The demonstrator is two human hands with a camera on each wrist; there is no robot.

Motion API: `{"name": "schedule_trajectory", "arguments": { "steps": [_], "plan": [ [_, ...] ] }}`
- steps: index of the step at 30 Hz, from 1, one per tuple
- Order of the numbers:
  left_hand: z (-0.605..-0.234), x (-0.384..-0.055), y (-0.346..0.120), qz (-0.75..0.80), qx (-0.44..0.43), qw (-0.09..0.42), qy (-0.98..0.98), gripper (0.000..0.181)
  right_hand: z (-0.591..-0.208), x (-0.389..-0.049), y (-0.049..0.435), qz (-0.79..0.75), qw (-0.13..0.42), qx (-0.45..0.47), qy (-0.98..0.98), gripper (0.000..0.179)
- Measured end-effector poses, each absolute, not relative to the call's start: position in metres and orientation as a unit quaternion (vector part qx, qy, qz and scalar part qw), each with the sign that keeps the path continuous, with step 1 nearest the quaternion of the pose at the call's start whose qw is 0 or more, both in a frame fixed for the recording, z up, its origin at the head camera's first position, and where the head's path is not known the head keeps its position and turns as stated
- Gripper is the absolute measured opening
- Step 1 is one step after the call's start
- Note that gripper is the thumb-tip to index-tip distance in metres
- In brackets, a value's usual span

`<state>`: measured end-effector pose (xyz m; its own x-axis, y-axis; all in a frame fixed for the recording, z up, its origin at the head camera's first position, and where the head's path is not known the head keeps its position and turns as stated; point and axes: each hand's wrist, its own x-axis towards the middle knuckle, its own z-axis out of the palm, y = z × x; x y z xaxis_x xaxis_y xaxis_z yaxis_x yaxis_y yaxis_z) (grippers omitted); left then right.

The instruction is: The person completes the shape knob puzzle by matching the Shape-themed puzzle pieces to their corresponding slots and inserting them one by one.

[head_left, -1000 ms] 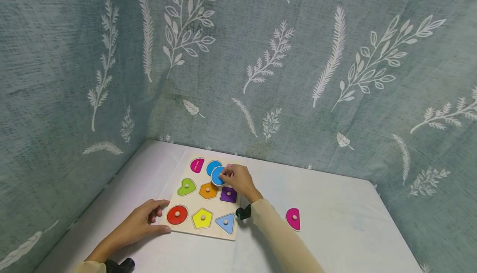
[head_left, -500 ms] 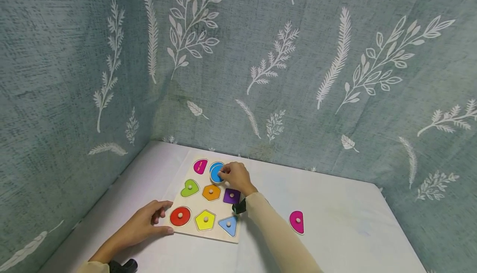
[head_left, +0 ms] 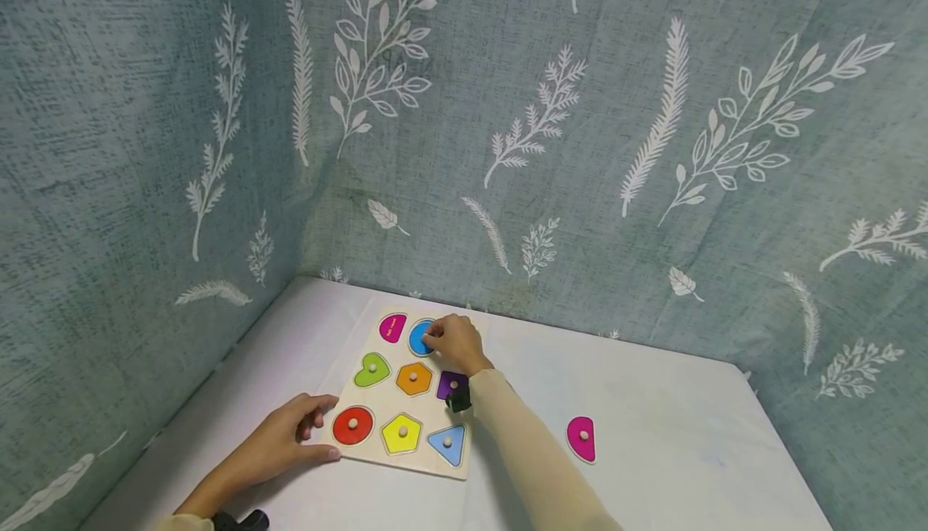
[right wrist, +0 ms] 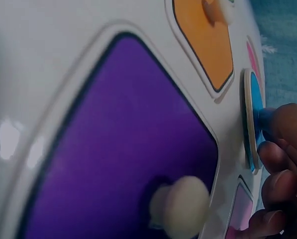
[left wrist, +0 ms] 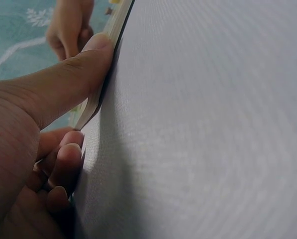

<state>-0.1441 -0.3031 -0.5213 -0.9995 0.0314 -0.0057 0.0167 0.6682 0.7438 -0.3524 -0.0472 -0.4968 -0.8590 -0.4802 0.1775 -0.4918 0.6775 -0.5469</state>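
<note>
My right hand pinches the knob of a blue round puzzle piece at the far side of the wooden peg puzzle board. In the right wrist view, the blue piece's pale rim stands slightly proud of the board, over its round recess. Thumb and forefinger of my left hand hold the board's near left corner, the thumb along the front edge. A magenta half-round recess with printed words lies left of the blue piece. Its look-alike, a magenta half-round piece with a knob, rests on the table to the right.
Seated in the board are a green heart, orange hexagon, purple square, red circle, yellow pentagon and blue triangle. A pink recess shows beneath my right fingers. Leaf-patterned cloth hangs behind the white table.
My right hand has moved the blue round piece a little away and left, from overlapping its recess to covering it. My left hand keeps its place at the board's corner.
</note>
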Motion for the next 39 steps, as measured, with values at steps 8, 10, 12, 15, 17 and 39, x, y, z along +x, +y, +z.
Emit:
{"name": "schedule_trajectory", "arguments": {
  "steps": [8,10,12,15,17,39],
  "plan": [
    [-0.519,-0.144,-0.304,0.41,0.034,-0.007,0.911,0.083,-0.495,-0.36,-0.053,0.283,0.012,0.246,-0.927,0.013],
    [-0.518,-0.144,-0.305,0.409,0.038,-0.011,0.912,0.082,-0.494,-0.361,-0.054,0.278,0.01,0.244,-0.929,0.013],
    [-0.519,-0.143,-0.306,0.408,0.037,-0.008,0.912,0.083,-0.494,-0.361,-0.056,0.276,0.008,0.243,-0.93,0.013],
    [-0.52,-0.142,-0.306,0.407,0.03,-0.003,0.913,0.084,-0.494,-0.361,-0.058,0.273,0.008,0.243,-0.931,0.013],
    [-0.52,-0.142,-0.306,0.406,0.025,-0.001,0.913,0.084,-0.495,-0.361,-0.059,0.274,0.009,0.243,-0.931,0.013],
    [-0.522,-0.142,-0.308,0.408,0.034,-0.003,0.912,0.084,-0.489,-0.363,-0.061,0.219,0.009,0.248,-0.944,0.013]
  ]
}}
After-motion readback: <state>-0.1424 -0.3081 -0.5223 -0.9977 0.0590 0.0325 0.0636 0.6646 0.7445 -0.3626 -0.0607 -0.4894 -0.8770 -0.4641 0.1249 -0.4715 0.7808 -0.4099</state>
